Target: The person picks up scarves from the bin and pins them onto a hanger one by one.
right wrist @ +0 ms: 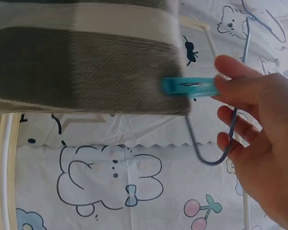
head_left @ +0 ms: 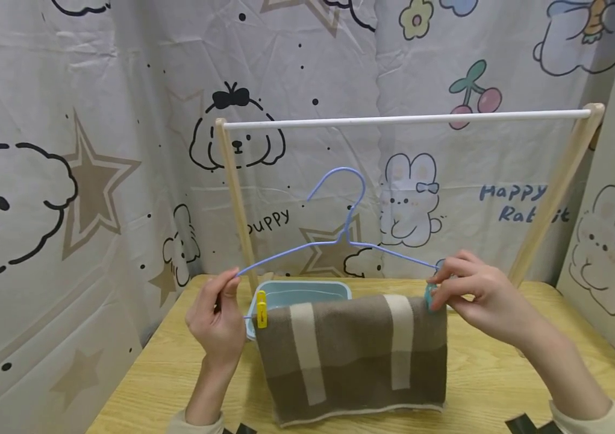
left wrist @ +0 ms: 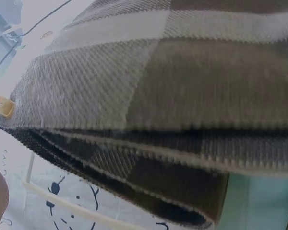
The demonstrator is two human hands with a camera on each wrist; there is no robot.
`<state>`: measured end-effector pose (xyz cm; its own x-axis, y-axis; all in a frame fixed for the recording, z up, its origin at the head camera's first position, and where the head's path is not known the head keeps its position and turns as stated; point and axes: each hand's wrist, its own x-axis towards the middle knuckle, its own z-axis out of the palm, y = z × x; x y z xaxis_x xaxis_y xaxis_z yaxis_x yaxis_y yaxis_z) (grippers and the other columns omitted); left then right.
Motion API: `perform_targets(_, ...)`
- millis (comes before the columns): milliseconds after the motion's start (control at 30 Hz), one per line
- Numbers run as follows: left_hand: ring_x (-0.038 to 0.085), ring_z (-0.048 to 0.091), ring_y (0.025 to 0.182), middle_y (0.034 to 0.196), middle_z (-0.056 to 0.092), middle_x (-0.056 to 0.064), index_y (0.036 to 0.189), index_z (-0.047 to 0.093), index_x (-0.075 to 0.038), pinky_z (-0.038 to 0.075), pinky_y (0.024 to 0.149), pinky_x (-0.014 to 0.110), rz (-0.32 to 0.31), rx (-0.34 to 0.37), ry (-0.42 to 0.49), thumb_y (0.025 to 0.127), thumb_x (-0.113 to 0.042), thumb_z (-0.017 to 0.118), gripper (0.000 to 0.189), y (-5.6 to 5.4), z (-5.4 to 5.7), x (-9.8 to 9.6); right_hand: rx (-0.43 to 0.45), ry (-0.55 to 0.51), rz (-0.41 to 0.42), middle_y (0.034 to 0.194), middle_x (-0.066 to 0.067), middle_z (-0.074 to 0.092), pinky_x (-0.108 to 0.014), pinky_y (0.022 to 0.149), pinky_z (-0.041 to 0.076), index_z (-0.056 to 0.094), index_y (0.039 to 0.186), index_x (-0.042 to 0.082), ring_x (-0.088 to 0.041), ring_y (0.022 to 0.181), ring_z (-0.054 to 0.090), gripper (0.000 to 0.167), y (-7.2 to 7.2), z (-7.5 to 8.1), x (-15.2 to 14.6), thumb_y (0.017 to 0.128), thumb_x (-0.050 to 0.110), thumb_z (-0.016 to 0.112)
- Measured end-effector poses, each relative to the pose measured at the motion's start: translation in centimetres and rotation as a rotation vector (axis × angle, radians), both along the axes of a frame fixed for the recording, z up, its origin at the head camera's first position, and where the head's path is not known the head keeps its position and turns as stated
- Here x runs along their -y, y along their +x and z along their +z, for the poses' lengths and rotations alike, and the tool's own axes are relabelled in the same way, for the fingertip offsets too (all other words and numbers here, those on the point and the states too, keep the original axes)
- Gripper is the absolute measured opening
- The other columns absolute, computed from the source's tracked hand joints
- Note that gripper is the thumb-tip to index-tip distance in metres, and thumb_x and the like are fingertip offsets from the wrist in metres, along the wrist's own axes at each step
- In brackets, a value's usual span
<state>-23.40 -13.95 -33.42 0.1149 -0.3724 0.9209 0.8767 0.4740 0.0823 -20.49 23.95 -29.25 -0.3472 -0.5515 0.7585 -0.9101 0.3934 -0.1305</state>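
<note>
A blue wire hanger [head_left: 293, 249] is held up over the table, hook upward. My left hand [head_left: 217, 319] grips its left end between thumb and fingers. Over the hanger's lower bar hangs a folded brown plaid cloth [head_left: 353, 361] with pale stripes. A yellow clothespin [head_left: 261, 310] clips the cloth's upper left corner. At the upper right corner, my right hand [head_left: 483, 295] pinches a teal clothespin [right wrist: 194, 87], whose far end lies on the cloth. In the left wrist view, the cloth's folded layers [left wrist: 149, 158] show, and only a sliver of the hand is visible.
A light blue plastic basin [head_left: 307, 284] stands on the wooden table [head_left: 166, 374], behind the cloth and partly hidden by it. Further back rises a rack with a white rail [head_left: 394, 120] and wooden posts [head_left: 556, 187]. Printed curtains surround the table.
</note>
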Motion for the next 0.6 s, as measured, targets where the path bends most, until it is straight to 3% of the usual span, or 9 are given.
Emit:
perform_targets(100,0.008,0.033,0.051,0.058,0.055,0.018,0.081,0.069,0.013,0.026,0.05,0.018,-0.009,-0.003,-0.025,0.093,-0.023,0.068,0.038,-0.12,-0.08,0.19,-0.072,-0.019,-0.003,0.094,0.001,0.066,-0.01,0.086,0.044,0.075,0.085,0.017,-0.008,0.105,0.056,0.015,-0.18,-0.12,0.0,0.095,0.009,0.067)
perform_targets(200,0.008,0.033,0.051,0.058,0.055,0.017,0.082,0.069,0.013,0.026,0.051,0.018,-0.024,0.007,-0.052,0.093,-0.022,0.068,0.037,-0.31,-0.17,0.32,-0.083,-0.085,-0.006,0.102,-0.005,0.065,-0.01,0.095,0.043,0.074,0.091,0.008,-0.007,0.113,0.057,0.033,-0.15,-0.23,-0.13,0.099,0.036,0.057)
perform_targets(267,0.008,0.033,0.051,0.058,0.054,0.016,0.082,0.069,0.013,0.025,0.051,0.017,-0.035,0.017,-0.065,0.093,-0.022,0.068,0.036,-0.41,-0.26,0.38,-0.089,-0.145,-0.03,0.104,-0.009,0.064,-0.01,0.094,0.043,0.073,0.093,0.003,-0.006,0.112,0.057,0.038,-0.08,-0.26,-0.18,0.099,0.038,0.058)
perform_targets(367,0.007,0.032,0.051,0.059,0.054,0.016,0.083,0.069,0.013,0.025,0.05,0.017,-0.039,0.03,-0.072,0.093,-0.022,0.068,0.037,-0.46,-0.37,0.37,-0.101,-0.205,-0.111,0.105,-0.012,0.06,-0.009,0.083,0.044,0.072,0.1,-0.002,-0.004,0.099,0.057,0.045,-0.01,-0.24,-0.26,0.099,0.04,0.057)
perform_targets(500,0.006,0.03,0.051,0.059,0.053,0.016,0.083,0.068,0.013,0.023,0.049,0.016,-0.035,0.042,-0.074,0.094,-0.023,0.067,0.038,-0.34,-0.43,0.31,-0.106,-0.196,-0.205,0.092,-0.001,0.059,-0.007,0.068,0.04,0.071,0.108,-0.001,0.003,0.079,0.049,0.031,-0.03,-0.21,-0.14,0.1,0.026,0.059)
perform_targets(600,0.006,0.031,0.051,0.059,0.053,0.015,0.083,0.068,0.013,0.023,0.048,0.016,-0.04,0.054,-0.072,0.093,-0.024,0.067,0.038,-0.3,-0.51,0.18,-0.138,-0.206,-0.177,0.079,0.004,0.053,-0.009,0.059,0.034,0.073,0.106,-0.002,0.003,0.07,0.04,0.025,-0.11,-0.24,0.09,0.101,0.018,0.058)
